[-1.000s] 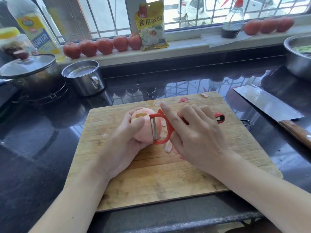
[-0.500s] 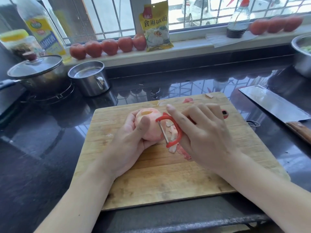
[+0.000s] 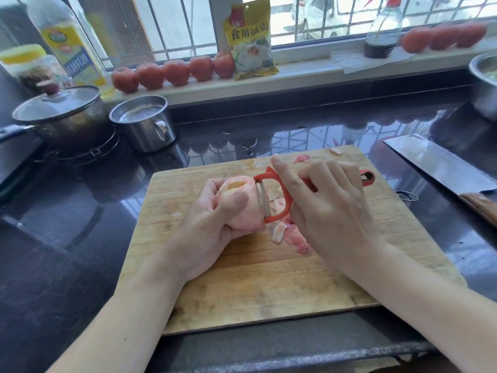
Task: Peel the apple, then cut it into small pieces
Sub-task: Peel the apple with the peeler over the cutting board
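Head camera looks down on a wooden cutting board (image 3: 242,297) that lies on the dark shiny desk (image 3: 67,238). On the board the left hand (image 3: 212,227) holds the apple (image 3: 242,208) in a closed grip, the thumb pressing on its front. The apple looks mostly peeled: pale pink flesh, with a yellowish flat spot on top. The right hand (image 3: 328,211) grips a red peeler (image 3: 271,196), forefinger stretched along its frame, and the metal blade lies against the apple's right side. Thin pink peels (image 3: 290,235) lie on the board just beside the fruit. A cleaver (image 3: 441,165) rests on the desk at the right, apart from the board.
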`<state>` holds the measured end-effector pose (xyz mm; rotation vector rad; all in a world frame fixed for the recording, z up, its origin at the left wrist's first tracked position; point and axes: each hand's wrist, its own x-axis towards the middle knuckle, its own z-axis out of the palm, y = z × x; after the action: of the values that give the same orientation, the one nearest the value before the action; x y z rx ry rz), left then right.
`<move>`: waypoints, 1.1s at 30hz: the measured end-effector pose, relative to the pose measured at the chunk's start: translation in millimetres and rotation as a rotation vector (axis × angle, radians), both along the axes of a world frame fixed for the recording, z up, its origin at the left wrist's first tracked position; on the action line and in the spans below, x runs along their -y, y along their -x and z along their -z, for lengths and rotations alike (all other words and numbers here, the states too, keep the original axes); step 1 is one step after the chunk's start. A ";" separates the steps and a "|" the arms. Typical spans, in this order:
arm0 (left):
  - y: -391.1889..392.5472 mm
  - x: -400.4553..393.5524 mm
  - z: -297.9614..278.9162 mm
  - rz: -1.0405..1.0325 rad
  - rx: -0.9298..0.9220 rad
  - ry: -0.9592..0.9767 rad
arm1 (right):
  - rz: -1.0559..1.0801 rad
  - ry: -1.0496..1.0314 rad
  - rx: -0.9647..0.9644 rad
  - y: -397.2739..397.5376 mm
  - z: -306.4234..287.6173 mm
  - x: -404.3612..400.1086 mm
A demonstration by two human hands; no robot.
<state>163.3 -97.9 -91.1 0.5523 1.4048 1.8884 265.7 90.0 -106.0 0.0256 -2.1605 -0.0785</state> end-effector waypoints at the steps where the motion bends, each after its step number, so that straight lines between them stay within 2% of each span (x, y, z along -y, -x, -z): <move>1: 0.4 0.3 -0.1 0.003 0.005 -0.006 | -0.005 0.011 0.013 0.3 0.5 0.2; 4: 2.1 1.3 0.0 0.028 0.020 -0.026 | 0.020 0.043 0.110 3.1 4.0 -4.3; 10: 3.9 2.1 -1.0 0.070 0.053 -0.070 | 0.264 0.102 0.331 1.5 3.2 -26.9; 13: 6.5 1.5 -1.9 0.083 0.131 -0.112 | 0.268 0.169 0.405 -1.1 4.3 -25.6; 16: 8.3 2.2 -0.9 0.067 0.182 -0.168 | 0.208 0.204 0.287 -0.6 2.9 -26.8; 18: 8.6 2.0 -0.4 0.047 0.197 -0.166 | 0.090 0.234 0.183 -1.5 -0.8 -24.6; 21: 8.5 0.8 0.9 0.012 0.156 -0.122 | -0.111 0.127 0.135 -5.5 -2.9 -14.5; 23: 7.5 -0.2 1.7 0.007 0.081 -0.101 | -0.171 0.034 0.156 -7.9 -3.0 -9.7; 27: 4.3 -1.3 1.7 -0.004 0.022 -0.065 | -0.139 -0.008 0.104 -6.9 -0.3 -7.0; 33: 4.7 0.0 1.3 0.008 0.051 -0.072 | 0.064 0.164 -0.049 -4.9 -3.6 -14.1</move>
<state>158.6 -97.8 -92.4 0.5402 1.3046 1.9392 270.6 104.0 -102.4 -0.1393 -2.1119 0.0610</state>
